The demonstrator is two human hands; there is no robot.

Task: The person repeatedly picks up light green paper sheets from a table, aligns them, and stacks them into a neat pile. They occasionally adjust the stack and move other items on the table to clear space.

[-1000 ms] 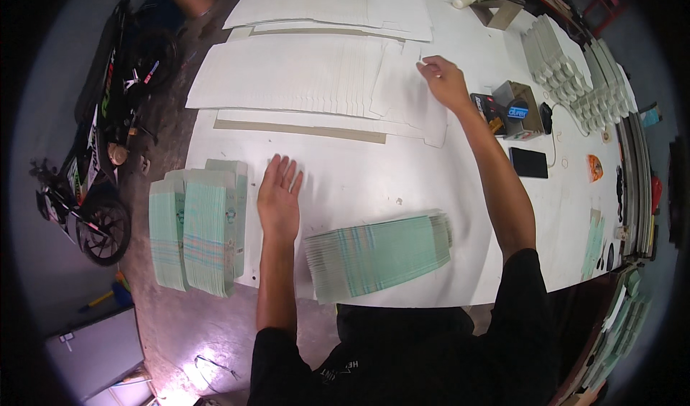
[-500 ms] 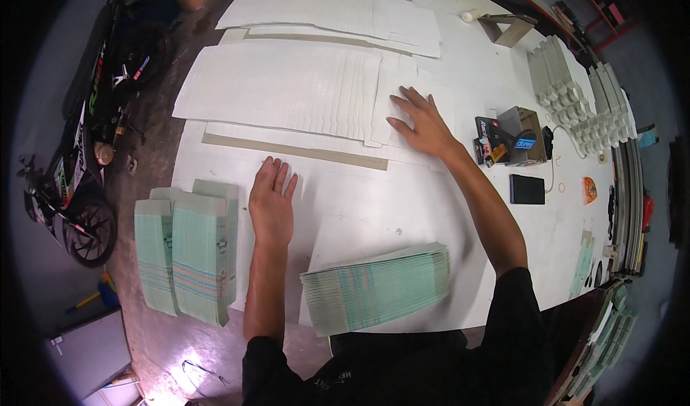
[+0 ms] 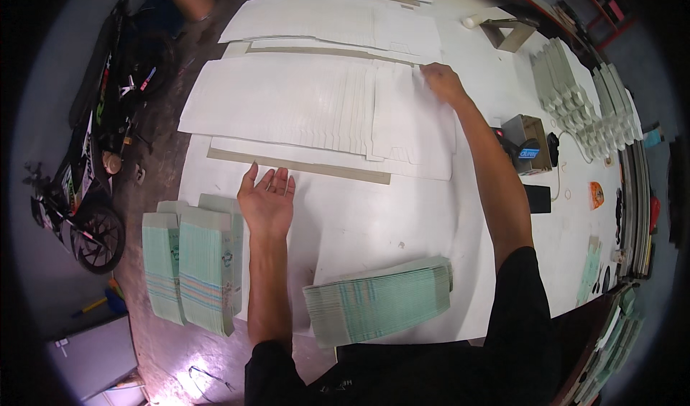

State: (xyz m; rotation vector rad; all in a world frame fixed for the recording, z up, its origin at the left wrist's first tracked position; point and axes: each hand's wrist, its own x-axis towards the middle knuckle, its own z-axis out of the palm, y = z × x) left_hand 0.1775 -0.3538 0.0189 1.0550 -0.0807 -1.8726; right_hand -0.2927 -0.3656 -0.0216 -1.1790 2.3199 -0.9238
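Observation:
A fanned row of white flat card sheets (image 3: pixel 287 104) lies across the middle of the table, overlapping in steps toward its right end. My right hand (image 3: pixel 442 84) is at the far right corner of the rightmost sheet, fingers curled down and closed on its edge; the fingertips are partly hidden. My left hand (image 3: pixel 266 199) is open, palm turned up, just in front of a narrow grey-brown strip (image 3: pixel 302 168), and holds nothing. Nearer me lies a slanted stack of green folded cartons (image 3: pixel 381 302). More green carton stacks (image 3: pixel 205 262) stand left of my left forearm.
Further rows of white sheets (image 3: pixel 330 21) lie at the far side. On the right are an open small box (image 3: pixel 528 136), a dark flat object (image 3: pixel 537 199), a metal stand (image 3: pixel 509 34) and grey-white stacked pieces (image 3: pixel 564 82). A motorbike (image 3: pixel 90 154) stands left of the table.
My right hand has moved away from me, from lying spread on the sheets to the far right corner, its fingers now curled. My left hand has turned palm up.

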